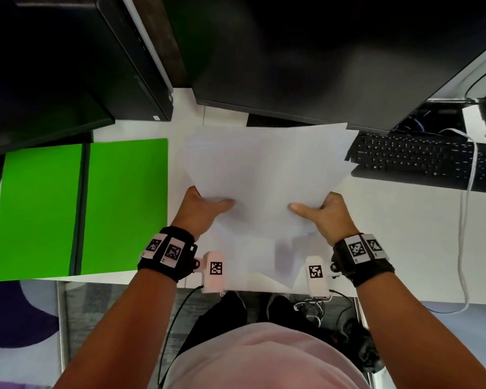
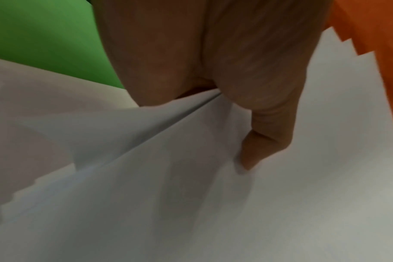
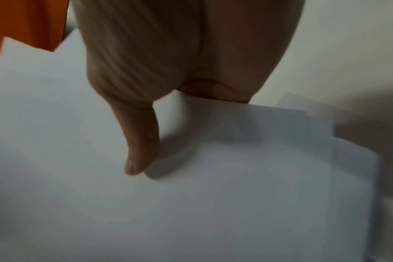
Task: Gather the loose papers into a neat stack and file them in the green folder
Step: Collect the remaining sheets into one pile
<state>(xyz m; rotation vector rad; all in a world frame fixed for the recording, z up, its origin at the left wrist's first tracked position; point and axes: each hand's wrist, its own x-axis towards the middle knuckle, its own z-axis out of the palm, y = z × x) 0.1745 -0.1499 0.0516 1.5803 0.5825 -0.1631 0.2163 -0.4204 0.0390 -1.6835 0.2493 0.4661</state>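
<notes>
The papers [image 1: 267, 175] are plain white sheets in a messy pile, with corners sticking out at different angles. They are lifted a little above the white desk [image 1: 404, 248], in the middle, right in front of the person. The green folder [image 1: 82, 209] lies open and flat on the desk, just to the left of the papers and not touching them. A black keyboard [image 1: 421, 158] sits to the right, and the far right corner of the papers reaches over its left end. A big dark monitor [image 1: 306, 57] stands behind the papers, and another dark screen [image 1: 40, 80] stands behind the folder. A white cable [image 1: 466, 220] runs down the desk on the right. The left hand [image 1: 202, 211] grips the left edge of the pile, with its thumb [image 2: 254, 152] flat on top and the other fingers hidden under the sheets. The right hand [image 1: 326, 211] grips the right edge the same way, thumb [image 3: 135, 156] on top and the other fingers underneath. So the papers sit between both hands, pinched from both sides.
</notes>
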